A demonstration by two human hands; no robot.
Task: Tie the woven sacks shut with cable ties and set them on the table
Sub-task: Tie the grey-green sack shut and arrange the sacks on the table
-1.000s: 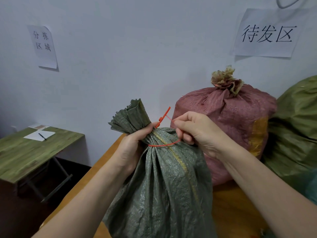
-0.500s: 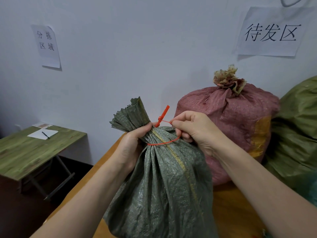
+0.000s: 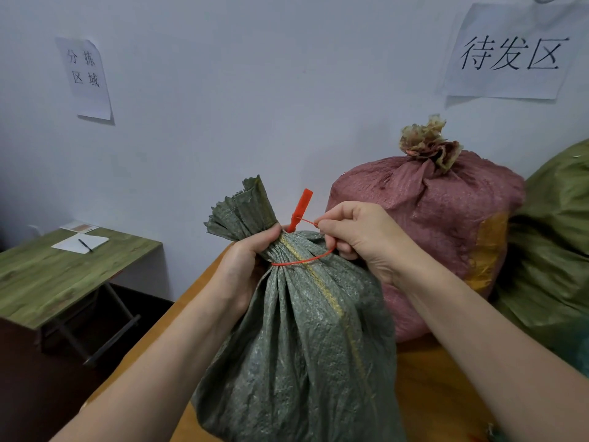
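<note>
A grey-green woven sack (image 3: 306, 346) stands on the orange table (image 3: 427, 387) in front of me, its mouth gathered into a bunch. My left hand (image 3: 245, 263) grips the gathered neck from the left. A red cable tie (image 3: 299, 212) is looped loosely round the neck, its flat tag sticking up beside the bunch. My right hand (image 3: 360, 237) pinches the thin tail of the tie just right of the tag. The back of the loop is hidden behind the sack.
A pink woven sack (image 3: 430, 224) with a tied, frayed top stands behind on the table, and a light green sack (image 3: 554, 244) lies at the right. A low green side table (image 3: 47, 275) with paper and a pen (image 3: 85, 245) stands at left. Paper signs hang on the wall.
The tie's loop has drawn slightly smaller round the neck and the tag stands more upright. Both hands keep their hold on the sack and tie.
</note>
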